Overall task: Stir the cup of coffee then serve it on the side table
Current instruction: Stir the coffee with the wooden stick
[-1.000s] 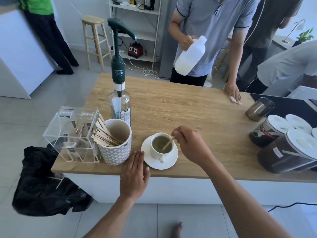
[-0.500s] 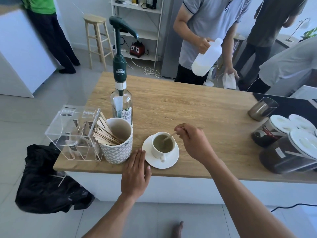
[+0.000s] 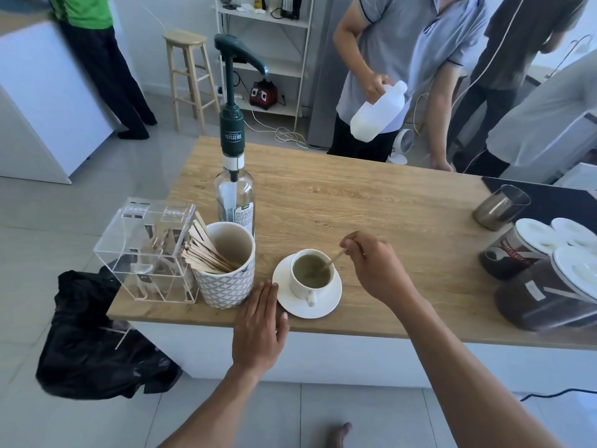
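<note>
— Near the lower middle of the frame, on the front edge of the wooden counter (image 3: 355, 202), what's going on?

— A white cup (image 3: 311, 275) of pale brownish coffee sits on a white saucer (image 3: 332, 300), its handle turned toward the near edge. The right hand (image 3: 376, 270) is just to the right of it, fingers curled in and pinched on the top end of a thin wooden stick (image 3: 332, 260). The stick slants down to the left, its lower end in the coffee.

— And the other hand?

— The left hand (image 3: 258, 328) lies flat on the counter's front edge, fingers straight and together, holding nothing. Its fingertips sit between the saucer and a patterned mug (image 3: 226, 279), right by the saucer's left rim; I can't tell whether they touch it.

— What's in that mug?

— A bundle of the same wooden sticks (image 3: 205, 250), leaning to the left. Left of the mug stands a clear plastic box (image 3: 151, 250), and behind the mug a glass bottle (image 3: 234, 202) with a dark green pump on top.

— Anything at the right of the frame?

— A metal cup (image 3: 500, 206) at the right middle, and below it dark jars with white lids (image 3: 549, 273).

— Who else is about?

— A person in a grey shirt (image 3: 416, 50) at the upper middle, behind the counter, holding a white plastic jug (image 3: 378, 113) tilted.
</note>
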